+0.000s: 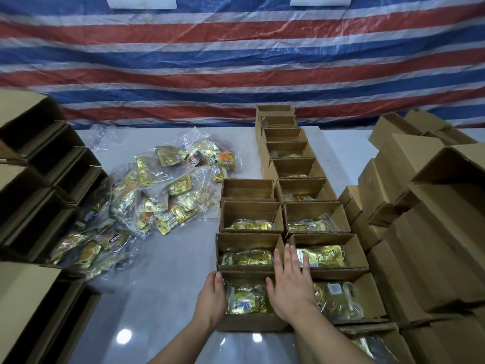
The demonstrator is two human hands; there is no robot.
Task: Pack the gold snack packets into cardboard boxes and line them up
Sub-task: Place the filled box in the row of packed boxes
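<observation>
Two rows of open cardboard boxes run away from me on the grey table [168,298]. The nearest box of the left row [246,323] holds gold snack packets [248,298] in a clear bag. My left hand [212,295] rests flat against that box's left wall. With fingers straight, my right hand [290,283] lies on its right edge, next to the neighbouring box [349,298]. Boxes further along, such as one [249,258], also hold gold packets. The farthest box of the left row [248,189] looks empty.
A heap of bagged gold packets [157,195] lies on the table at left. Stacks of empty boxes [39,164] stand at the left edge, and more cartons [433,219] are piled at right. A striped tarp [236,61] hangs behind.
</observation>
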